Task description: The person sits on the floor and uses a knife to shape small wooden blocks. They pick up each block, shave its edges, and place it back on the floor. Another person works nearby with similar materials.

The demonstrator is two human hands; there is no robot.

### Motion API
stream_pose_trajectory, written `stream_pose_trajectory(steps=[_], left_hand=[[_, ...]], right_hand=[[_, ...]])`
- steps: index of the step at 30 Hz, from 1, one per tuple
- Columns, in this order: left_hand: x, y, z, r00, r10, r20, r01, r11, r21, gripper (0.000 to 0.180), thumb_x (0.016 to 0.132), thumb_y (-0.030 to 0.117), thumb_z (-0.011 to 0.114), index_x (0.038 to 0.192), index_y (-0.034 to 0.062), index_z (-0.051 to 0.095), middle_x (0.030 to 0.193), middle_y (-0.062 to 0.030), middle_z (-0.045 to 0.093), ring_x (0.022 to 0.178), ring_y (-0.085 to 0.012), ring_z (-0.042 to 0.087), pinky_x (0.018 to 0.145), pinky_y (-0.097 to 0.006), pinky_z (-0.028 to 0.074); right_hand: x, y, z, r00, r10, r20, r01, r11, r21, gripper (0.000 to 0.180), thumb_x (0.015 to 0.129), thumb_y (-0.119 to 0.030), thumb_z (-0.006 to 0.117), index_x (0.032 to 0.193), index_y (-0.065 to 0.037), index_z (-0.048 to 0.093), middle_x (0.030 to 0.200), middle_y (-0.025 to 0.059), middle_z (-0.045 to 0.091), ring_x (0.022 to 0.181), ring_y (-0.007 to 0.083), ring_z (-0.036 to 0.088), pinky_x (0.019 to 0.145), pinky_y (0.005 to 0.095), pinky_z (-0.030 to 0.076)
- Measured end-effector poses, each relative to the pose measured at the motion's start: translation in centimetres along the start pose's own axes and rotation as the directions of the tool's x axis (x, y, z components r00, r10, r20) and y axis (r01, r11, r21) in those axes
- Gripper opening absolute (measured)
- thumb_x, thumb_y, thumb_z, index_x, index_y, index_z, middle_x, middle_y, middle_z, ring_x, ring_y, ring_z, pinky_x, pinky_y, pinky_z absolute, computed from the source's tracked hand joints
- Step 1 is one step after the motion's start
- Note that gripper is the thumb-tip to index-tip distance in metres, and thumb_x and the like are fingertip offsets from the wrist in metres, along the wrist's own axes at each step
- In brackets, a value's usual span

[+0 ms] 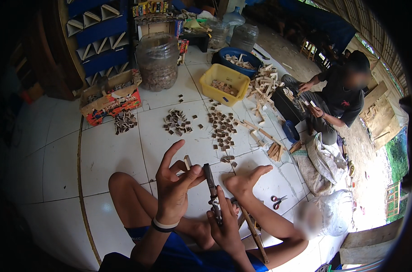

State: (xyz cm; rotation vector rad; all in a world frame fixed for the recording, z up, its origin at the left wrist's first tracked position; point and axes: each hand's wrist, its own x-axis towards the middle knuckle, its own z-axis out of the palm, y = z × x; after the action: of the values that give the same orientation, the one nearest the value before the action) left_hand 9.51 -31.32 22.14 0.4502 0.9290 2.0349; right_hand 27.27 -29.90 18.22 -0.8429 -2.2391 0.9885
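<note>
Between thumb and fingers, my left hand (pixel 175 192) pinches a small pale wooden piece (pixel 187 162); its index finger points up and away. My right hand (pixel 226 229) is wrapped round a long, narrow, dark metal hand tool (pixel 210 181), whose exact kind I cannot make out. The tool's far end is close beside my left fingertips. Beyond my hands, small dark-and-pale wooden pieces lie on the tiles in a right pile (pixel 221 129), a middle pile (pixel 177 122) and a left pile (pixel 125 121).
Scissors (pixel 278 201) and a wooden stick (pixel 255 238) lie by my right leg. Farther off stand a yellow tub (pixel 208 93), a blue basin (pixel 221 53), a clear plastic container (pixel 158 59) and a cardboard box (pixel 117 102). At right another person (pixel 339 99) sits, handling wooden pieces.
</note>
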Motion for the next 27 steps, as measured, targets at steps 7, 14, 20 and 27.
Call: stream_pose_trajectory(steps=[7, 14, 20, 27], left_hand=[[0.1, 0.04, 0.12, 0.999, 0.031, 0.018, -0.031, 1.0, 0.0, 0.077, 0.097, 0.001, 0.07, 0.162, 0.0089, 0.029, 0.108, -0.0087, 0.069, 0.099, -0.0204, 0.074, 0.093, -0.039, 0.065], [-0.03, 0.08, 0.28, 1.0, 0.03, -0.003, -0.03, 0.999, 0.015, 0.078, 0.096, -0.002, 0.069, 0.162, 0.0089, 0.028, 0.106, -0.0077, 0.068, 0.098, -0.02, 0.074, 0.093, -0.04, 0.065], [-0.03, -0.11, 0.33, 0.999, 0.032, -0.004, -0.032, 0.999, 0.033, 0.075, 0.096, -0.001, 0.069, 0.16, 0.007, 0.031, 0.107, -0.009, 0.069, 0.098, -0.0212, 0.074, 0.093, -0.042, 0.065], [-0.18, -0.32, 0.06, 0.999, -0.033, 0.003, 0.033, 0.993, 0.112, 0.06, 0.1, 0.007, 0.068, 0.153, 0.0052, 0.04, 0.108, -0.0087, 0.069, 0.1, -0.0219, 0.074, 0.097, -0.041, 0.062]], right_hand=[[0.12, -0.22, -0.21, 0.999, 0.023, 0.022, -0.022, 0.999, -0.031, 0.075, 0.094, -0.001, 0.064, 0.161, 0.001, 0.031, 0.125, 0.0194, 0.06, 0.1, 0.031, 0.055, 0.094, 0.0408, 0.04], [0.19, -0.05, -0.2, 1.0, -0.001, 0.012, 0.001, 1.0, -0.027, 0.075, 0.094, -0.002, 0.065, 0.161, 0.002, 0.031, 0.122, 0.0183, 0.061, 0.098, 0.0297, 0.055, 0.092, 0.0404, 0.039], [0.05, 0.13, -0.25, 0.999, 0.031, 0.013, -0.031, 0.999, -0.023, 0.073, 0.093, -0.001, 0.064, 0.159, 0.003, 0.034, 0.113, 0.0179, 0.064, 0.092, 0.0297, 0.055, 0.09, 0.0409, 0.038], [-0.01, -0.03, -0.36, 0.999, 0.032, -0.002, -0.031, 0.999, 0.039, 0.072, 0.092, -0.001, 0.065, 0.158, 0.005, 0.037, 0.105, 0.0177, 0.065, 0.086, 0.03, 0.055, 0.089, 0.0415, 0.039]])
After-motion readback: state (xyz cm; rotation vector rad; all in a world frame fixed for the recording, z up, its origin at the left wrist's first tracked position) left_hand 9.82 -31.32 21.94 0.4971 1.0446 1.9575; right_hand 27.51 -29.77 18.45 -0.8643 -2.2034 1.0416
